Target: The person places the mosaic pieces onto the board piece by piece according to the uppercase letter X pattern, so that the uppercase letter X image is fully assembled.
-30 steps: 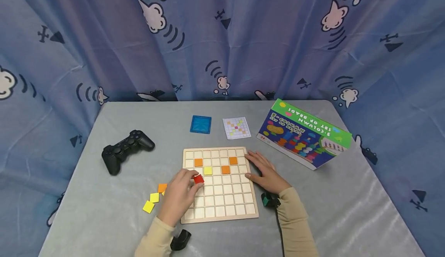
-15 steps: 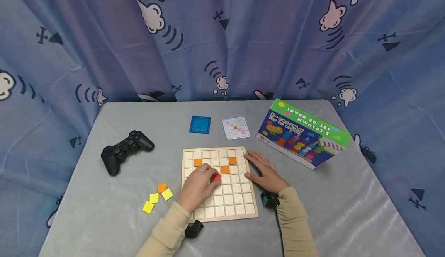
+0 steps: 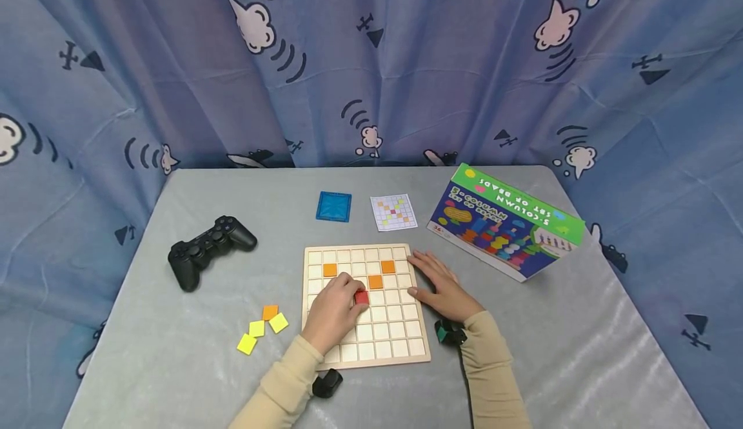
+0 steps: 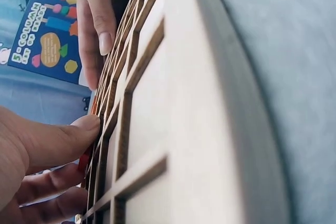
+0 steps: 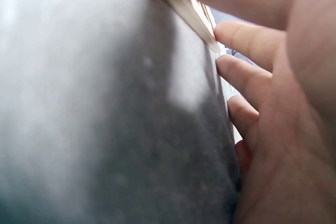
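Pinches a red tile (image 3: pixel 361 297) between thumb and fingers of the left hand (image 3: pixel 332 309), at the middle cell of the wooden board (image 3: pixel 371 364); cannot tell whether fully seated. Covers several left-side cells with that hand and crosses the lower left corner with the left sleeve (image 3: pixel 290 371). Rests the open right hand (image 3: pixel 444 290) against the right edge, fingers extended and holding nothing, thumb and fingertips at the rim.

Shows three set orange tiles (image 3: pixel 375 281) in cells toward the far edge. Has three yellow tiles (image 3: pixel 257 329) and a loose orange tile (image 3: pixel 269 313) off the left edge, with a strip of gray cloth (image 3: pixel 220 384) between. Has more cloth around the black controller (image 3: pixel 211 251), well apart from the board.

Past the far edge, shows a blue square tray (image 3: pixel 333 207) and a pattern card (image 3: pixel 394 213), near each other but not touching. Farther right, shows a colorful box (image 3: pixel 507 226) set at a slant, near the right fingers but apart.
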Action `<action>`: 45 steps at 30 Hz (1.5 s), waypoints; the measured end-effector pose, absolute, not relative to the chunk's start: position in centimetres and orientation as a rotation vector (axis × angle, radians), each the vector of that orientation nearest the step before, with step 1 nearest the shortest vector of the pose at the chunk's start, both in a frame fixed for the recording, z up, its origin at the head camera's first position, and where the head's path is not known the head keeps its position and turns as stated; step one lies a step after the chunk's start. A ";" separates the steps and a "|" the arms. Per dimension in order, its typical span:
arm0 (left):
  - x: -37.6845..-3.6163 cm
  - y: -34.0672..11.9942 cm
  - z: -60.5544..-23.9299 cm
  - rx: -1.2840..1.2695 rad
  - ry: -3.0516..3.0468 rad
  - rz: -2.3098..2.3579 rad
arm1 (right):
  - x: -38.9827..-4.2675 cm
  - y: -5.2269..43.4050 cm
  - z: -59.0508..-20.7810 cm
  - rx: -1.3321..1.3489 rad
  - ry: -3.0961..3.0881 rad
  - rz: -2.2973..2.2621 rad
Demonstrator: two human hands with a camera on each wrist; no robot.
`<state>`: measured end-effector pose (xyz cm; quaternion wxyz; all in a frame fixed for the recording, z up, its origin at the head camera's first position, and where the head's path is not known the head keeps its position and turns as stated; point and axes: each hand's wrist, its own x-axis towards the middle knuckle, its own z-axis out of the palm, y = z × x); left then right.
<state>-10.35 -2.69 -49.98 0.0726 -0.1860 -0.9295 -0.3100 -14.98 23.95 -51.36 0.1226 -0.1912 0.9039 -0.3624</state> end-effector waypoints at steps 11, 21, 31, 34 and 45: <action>-10.5 -2.8 -49.9 -0.555 -2.799 -0.991 | -15.0 23.9 -51.4 -0.563 2.650 -1.036; -10.7 -3.1 -49.7 -0.565 -2.824 -1.004 | -15.0 23.9 -51.5 -0.575 2.646 -1.049; -8.3 -9.6 -48.0 -0.256 -2.681 -1.116 | -14.9 23.4 -51.5 -0.555 2.630 -1.045; -6.3 -12.7 -48.5 -0.038 -2.615 -1.108 | -14.9 23.4 -51.6 -0.560 2.631 -1.042; -1.3 -16.6 -50.4 0.471 -2.778 -1.003 | -14.9 23.7 -51.2 -0.531 2.643 -1.036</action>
